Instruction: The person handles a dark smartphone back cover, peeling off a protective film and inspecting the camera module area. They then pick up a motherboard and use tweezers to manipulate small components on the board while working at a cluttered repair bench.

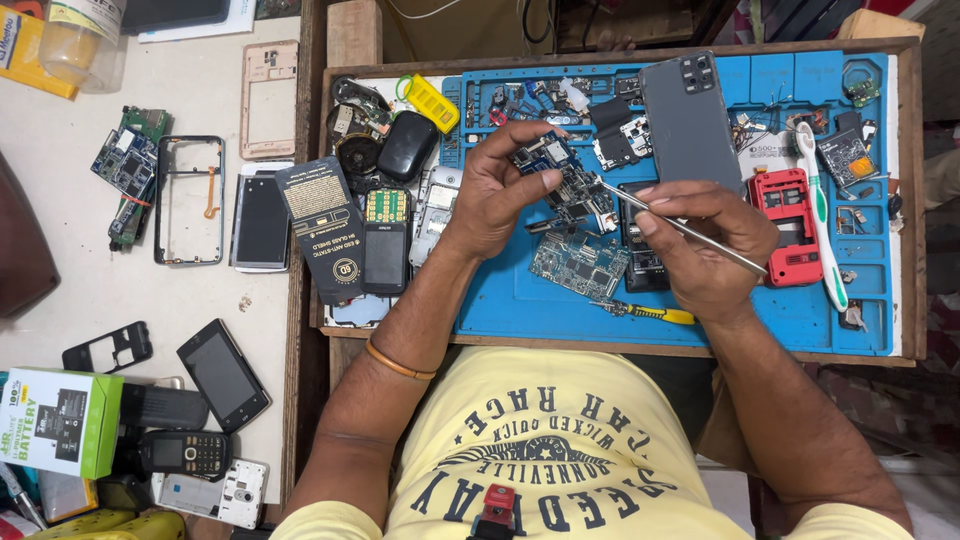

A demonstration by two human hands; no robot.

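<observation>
- Head view, centre of the frame: the left hand (pixel 500 190) has its thumb and fingers clamped on a small circuit board (pixel 565 180), held just above the blue work mat (pixel 520 300).
- Just right of centre, the right hand (pixel 705 245) has its fingers closed together around a thin metal tool (pixel 680 228); the tool's tip points left and meets the circuit board.
- Below the held board, a second loose circuit board (pixel 580 262) lies flat on the mat, and a yellow-handled screwdriver (pixel 655 314) lies near the mat's lower edge.
- Upper right of centre, a grey phone back cover (pixel 690 125) rests tilted across the mat's compartments.
- Right side of the frame: a red phone frame (pixel 785 225) lies beside a white and green toothbrush (pixel 820 215).
- Left of the mat, a dark keypad phone (pixel 386 240) lies face up.
- Left part of the frame, on the pale table (pixel 60 170): a black phone frame (pixel 188 200); a green and white box (pixel 55 420) sits at lower left.
</observation>
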